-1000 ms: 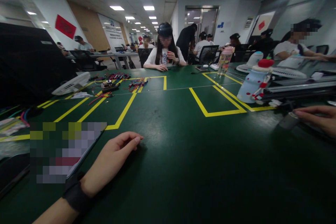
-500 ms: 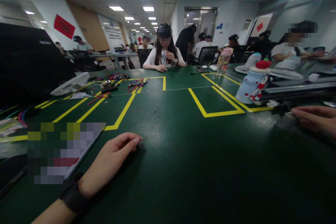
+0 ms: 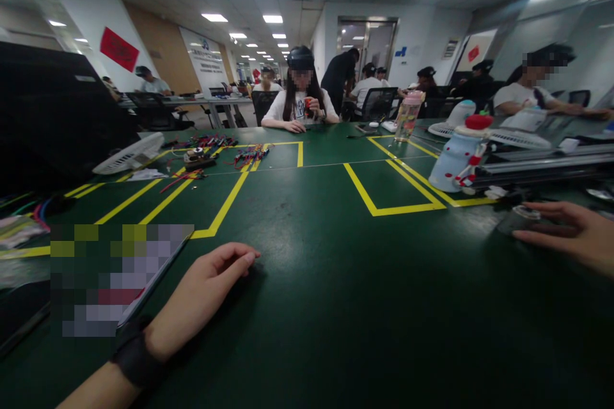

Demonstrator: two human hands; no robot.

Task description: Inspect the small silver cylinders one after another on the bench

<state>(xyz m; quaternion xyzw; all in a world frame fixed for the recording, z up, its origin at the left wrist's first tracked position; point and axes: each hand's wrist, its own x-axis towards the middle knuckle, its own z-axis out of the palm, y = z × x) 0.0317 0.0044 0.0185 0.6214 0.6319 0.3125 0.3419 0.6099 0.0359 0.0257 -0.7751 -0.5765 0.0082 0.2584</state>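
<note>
My left hand (image 3: 218,278) rests on the green table (image 3: 307,307) with its fingers curled and the thumb against them. Nothing shows in it. A black band (image 3: 137,354) circles that wrist. At the right edge my right hand (image 3: 570,233) has its thumb and forefinger around a small grey cylinder (image 3: 518,220) with a dark top. The cylinder stands on the table; its exact kind is too dim to tell. Behind it is a pale blue bottle (image 3: 453,163) with a red top.
A blurred-out flat item (image 3: 129,278) lies beside my left forearm. Yellow tape (image 3: 371,195) marks the table. Wires (image 3: 249,154) and a small fan (image 3: 128,152) lie at the left, a clear bottle (image 3: 409,115) at the back right. A person (image 3: 300,99) sits opposite.
My right hand has moved left and slightly down, and its pinched thumb and forefinger have spread to either side of the grey cylinder. My left hand is still.
</note>
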